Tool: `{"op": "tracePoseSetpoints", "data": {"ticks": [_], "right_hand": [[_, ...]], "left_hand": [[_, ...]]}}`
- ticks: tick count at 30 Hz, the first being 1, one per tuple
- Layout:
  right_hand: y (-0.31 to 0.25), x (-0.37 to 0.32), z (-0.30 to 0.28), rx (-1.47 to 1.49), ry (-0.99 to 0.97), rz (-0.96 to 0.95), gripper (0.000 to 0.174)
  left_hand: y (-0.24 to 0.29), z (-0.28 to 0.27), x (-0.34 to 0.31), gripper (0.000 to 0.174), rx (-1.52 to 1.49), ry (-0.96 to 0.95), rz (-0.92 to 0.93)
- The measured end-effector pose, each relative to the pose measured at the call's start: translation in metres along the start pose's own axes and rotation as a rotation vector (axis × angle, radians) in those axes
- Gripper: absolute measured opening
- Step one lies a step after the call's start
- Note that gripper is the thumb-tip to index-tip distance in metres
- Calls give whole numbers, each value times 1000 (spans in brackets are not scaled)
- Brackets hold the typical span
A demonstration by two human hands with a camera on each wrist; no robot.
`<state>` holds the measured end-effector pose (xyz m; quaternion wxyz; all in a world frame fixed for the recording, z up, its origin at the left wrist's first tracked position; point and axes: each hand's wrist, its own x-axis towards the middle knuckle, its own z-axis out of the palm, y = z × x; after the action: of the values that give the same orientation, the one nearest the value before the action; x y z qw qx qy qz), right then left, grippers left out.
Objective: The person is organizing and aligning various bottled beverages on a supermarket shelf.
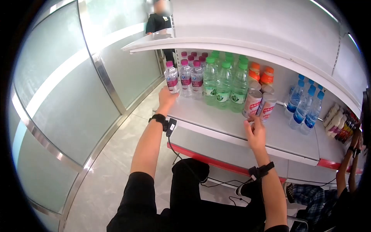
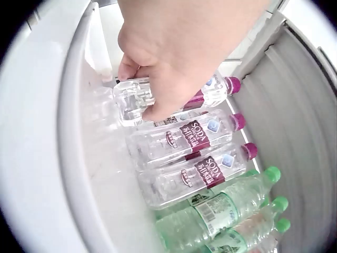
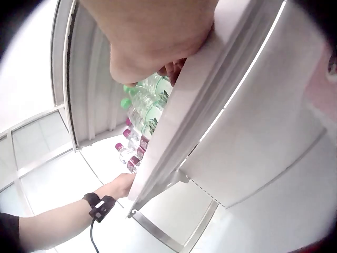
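My left hand (image 1: pixel 167 99) grips a clear soda water bottle (image 1: pixel 171 79) with a magenta cap by its lower part, at the left end of the shelf. In the left wrist view this bottle (image 2: pixel 215 95) lies beyond the thumb, beside two like bottles (image 2: pixel 184 134) with maroon labels. My right hand (image 1: pixel 256 133) is at the shelf's front, thumb raised and fingertips right at the base of the white and red cans (image 1: pixel 252 103); nothing shows in its grasp. From the right wrist, this hand (image 3: pixel 158 42) partly covers the green-capped bottles (image 3: pixel 142 105).
Green bottles (image 1: pixel 224 87) stand mid-shelf, and orange-capped bottles (image 1: pixel 266 75) sit behind the cans. Blue-capped water bottles (image 1: pixel 303 108) are to the right. An upper shelf (image 1: pixel 232 48) overhangs everything. Another person's arms (image 1: pixel 348 162) reach in at far right; someone in black (image 1: pixel 157 23) stands behind.
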<state>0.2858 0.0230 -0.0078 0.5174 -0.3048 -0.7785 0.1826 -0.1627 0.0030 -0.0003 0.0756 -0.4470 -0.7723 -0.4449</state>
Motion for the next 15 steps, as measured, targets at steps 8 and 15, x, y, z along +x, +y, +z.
{"op": "tracePoseSetpoints", "data": {"ticks": [8, 15], "right_hand": [[-2, -1, 0, -29, -34, 21, 37], [-1, 0, 0, 58, -57, 66, 38]], "left_hand": [[22, 26, 34, 46, 0, 45, -79], [-17, 54, 56, 46, -869, -197, -280]]}}
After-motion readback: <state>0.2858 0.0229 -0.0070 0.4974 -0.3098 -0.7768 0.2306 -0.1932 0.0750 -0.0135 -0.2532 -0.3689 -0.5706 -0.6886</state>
